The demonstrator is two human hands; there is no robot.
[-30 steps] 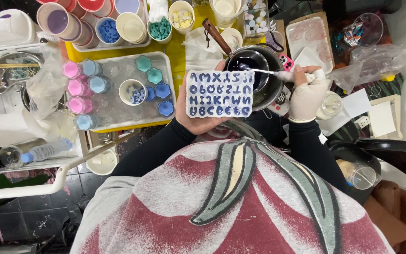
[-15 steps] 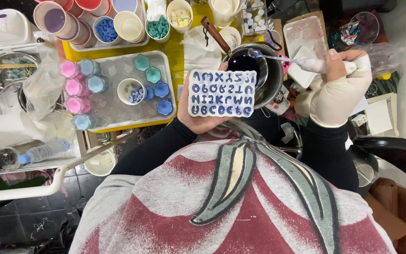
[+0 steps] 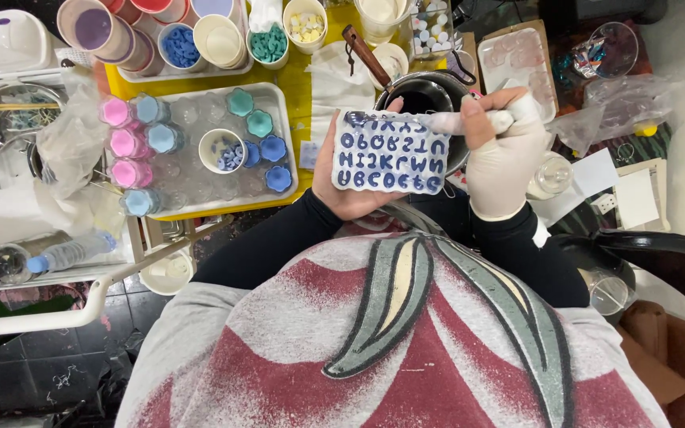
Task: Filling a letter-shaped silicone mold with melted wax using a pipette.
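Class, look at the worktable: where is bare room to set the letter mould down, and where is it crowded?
Free: the white cloth between the clear tray and the dark pot. Crowded: the tray's cups and flower moulds, and the cups behind.

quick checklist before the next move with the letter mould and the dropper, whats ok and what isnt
1. Letter mould supported: ok, it rests on the left hand, thumb at its upper edge.
2. Mould level: cannot tell from this overhead view.
3. Dropper gripped: ok, the gloved right hand holds it, tip pointing toward the mould's top right corner.
4. Cavities filled: most look dark blue; whether every one is full, cannot tell.
5. Dark pot close by: ok, it sits right behind the mould.
6. Spills on the mould's face: not ok, blue smears show between the letters.
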